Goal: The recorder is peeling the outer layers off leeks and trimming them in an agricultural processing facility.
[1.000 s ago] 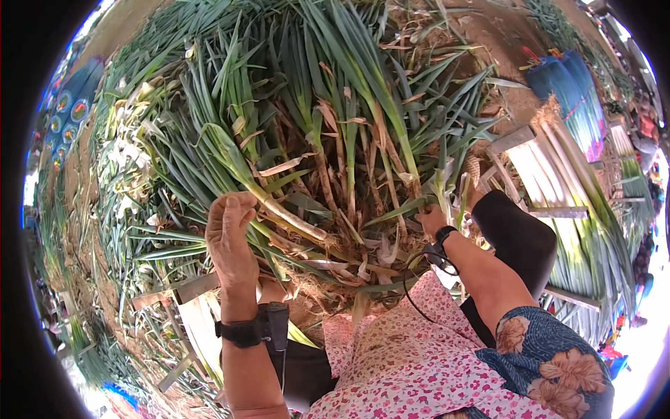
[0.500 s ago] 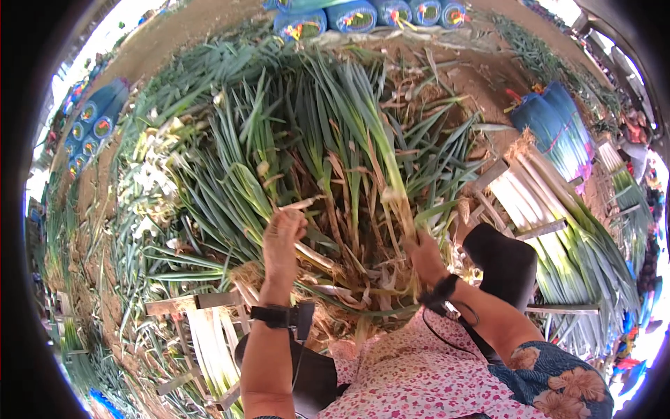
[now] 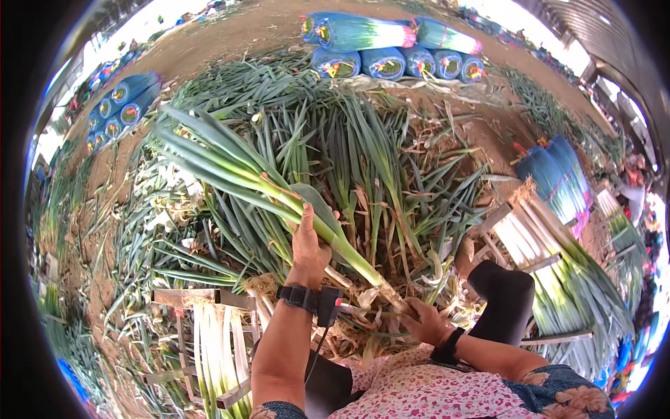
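A long leek (image 3: pixel 356 260) lies slantwise in front of me, its green leaves fanned out to the far left and its pale root end toward the lower right. My left hand (image 3: pixel 309 246) is wrapped around the stalk below the leaves. At the root end, my right hand (image 3: pixel 427 322) is closed on the brownish base; its fingertips are partly hidden. Beneath the held stalk spreads a heap of untrimmed leeks (image 3: pixel 380 150) with dry brown outer leaves.
Wooden racks hold trimmed leeks at my right (image 3: pixel 572 279) and at my lower left (image 3: pixel 222 342). Blue wrapped bundles (image 3: pixel 384 64) are stacked at the far side, with more blue bundles (image 3: pixel 122 105) far left and others (image 3: pixel 555 171) right. Peeled scraps (image 3: pixel 174 199) litter the left.
My left hand has closed around the leek, whose leaves have swung from upright to the far left. My right hand has moved lower, toward me. The view has tilted up.
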A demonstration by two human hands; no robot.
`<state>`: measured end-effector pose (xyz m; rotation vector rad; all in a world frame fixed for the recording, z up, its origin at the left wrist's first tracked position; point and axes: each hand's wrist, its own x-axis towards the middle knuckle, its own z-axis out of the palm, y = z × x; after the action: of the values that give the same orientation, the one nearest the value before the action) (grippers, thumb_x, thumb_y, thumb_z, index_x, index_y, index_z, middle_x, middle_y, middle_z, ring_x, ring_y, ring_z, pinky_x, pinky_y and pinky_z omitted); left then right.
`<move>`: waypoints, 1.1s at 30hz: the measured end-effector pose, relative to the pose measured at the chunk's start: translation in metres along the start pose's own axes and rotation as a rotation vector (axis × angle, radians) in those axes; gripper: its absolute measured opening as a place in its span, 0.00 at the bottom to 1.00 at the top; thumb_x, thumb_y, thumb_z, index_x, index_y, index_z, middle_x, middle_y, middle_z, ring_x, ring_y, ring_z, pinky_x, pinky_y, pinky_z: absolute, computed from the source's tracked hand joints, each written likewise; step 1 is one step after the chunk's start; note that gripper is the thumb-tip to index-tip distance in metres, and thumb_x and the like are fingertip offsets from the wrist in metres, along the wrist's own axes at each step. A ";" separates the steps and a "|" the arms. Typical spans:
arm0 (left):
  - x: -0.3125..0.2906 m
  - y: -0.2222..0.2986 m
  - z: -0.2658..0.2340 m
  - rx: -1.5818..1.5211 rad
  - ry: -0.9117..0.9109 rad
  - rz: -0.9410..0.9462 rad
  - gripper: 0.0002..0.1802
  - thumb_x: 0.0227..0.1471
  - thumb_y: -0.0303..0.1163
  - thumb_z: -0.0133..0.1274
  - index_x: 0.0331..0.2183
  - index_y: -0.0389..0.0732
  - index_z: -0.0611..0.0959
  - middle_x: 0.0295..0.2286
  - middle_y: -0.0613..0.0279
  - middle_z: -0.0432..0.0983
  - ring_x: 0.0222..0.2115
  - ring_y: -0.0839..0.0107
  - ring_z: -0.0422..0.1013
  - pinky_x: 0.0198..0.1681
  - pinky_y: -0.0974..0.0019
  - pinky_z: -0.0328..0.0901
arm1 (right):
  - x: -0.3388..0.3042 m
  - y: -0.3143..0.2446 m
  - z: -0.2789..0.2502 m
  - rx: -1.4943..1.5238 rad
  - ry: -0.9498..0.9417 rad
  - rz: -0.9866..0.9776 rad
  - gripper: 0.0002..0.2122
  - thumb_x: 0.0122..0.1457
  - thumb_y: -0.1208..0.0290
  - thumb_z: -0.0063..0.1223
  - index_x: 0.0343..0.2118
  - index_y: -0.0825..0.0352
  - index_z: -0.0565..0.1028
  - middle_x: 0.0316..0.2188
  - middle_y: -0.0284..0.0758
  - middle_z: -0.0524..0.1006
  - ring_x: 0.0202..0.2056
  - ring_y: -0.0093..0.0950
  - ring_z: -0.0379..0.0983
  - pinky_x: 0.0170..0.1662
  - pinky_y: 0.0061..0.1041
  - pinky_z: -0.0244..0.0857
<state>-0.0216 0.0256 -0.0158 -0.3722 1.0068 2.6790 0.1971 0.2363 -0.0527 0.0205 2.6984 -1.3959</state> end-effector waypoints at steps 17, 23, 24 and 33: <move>-0.053 0.015 0.012 0.060 -0.174 -0.027 0.19 0.51 0.38 0.53 0.42 0.37 0.72 0.32 0.62 0.72 0.32 0.70 0.70 0.33 0.67 0.68 | 0.143 -0.118 -0.010 -0.026 -0.145 -0.414 0.23 0.45 0.63 0.62 0.41 0.71 0.69 0.34 0.44 0.74 0.35 0.36 0.72 0.39 0.30 0.64; -0.061 0.009 0.004 0.079 -0.157 0.043 0.17 0.51 0.36 0.54 0.40 0.37 0.72 0.31 0.64 0.71 0.31 0.71 0.70 0.32 0.66 0.68 | 0.119 -0.124 -0.003 0.083 -0.117 -0.342 0.19 0.46 0.65 0.62 0.37 0.71 0.71 0.29 0.44 0.74 0.31 0.34 0.72 0.36 0.30 0.64; -0.060 0.008 0.000 0.123 -0.126 0.081 0.15 0.50 0.37 0.55 0.35 0.38 0.73 0.27 0.64 0.72 0.27 0.72 0.70 0.29 0.68 0.67 | 0.111 -0.127 -0.003 0.020 -0.088 -0.333 0.18 0.47 0.65 0.61 0.36 0.71 0.71 0.27 0.43 0.74 0.30 0.32 0.72 0.35 0.29 0.64; -0.055 0.029 0.008 -0.015 -0.110 0.227 0.09 0.50 0.33 0.54 0.29 0.42 0.70 0.20 0.66 0.65 0.19 0.72 0.65 0.21 0.68 0.62 | 0.083 0.061 -0.048 -0.475 0.221 0.168 0.17 0.47 0.62 0.56 0.35 0.70 0.71 0.26 0.42 0.75 0.29 0.40 0.72 0.34 0.38 0.65</move>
<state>0.0192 0.0022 0.0256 -0.1163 1.0531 2.8721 0.1136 0.3080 -0.0828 0.3715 3.0502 -0.7210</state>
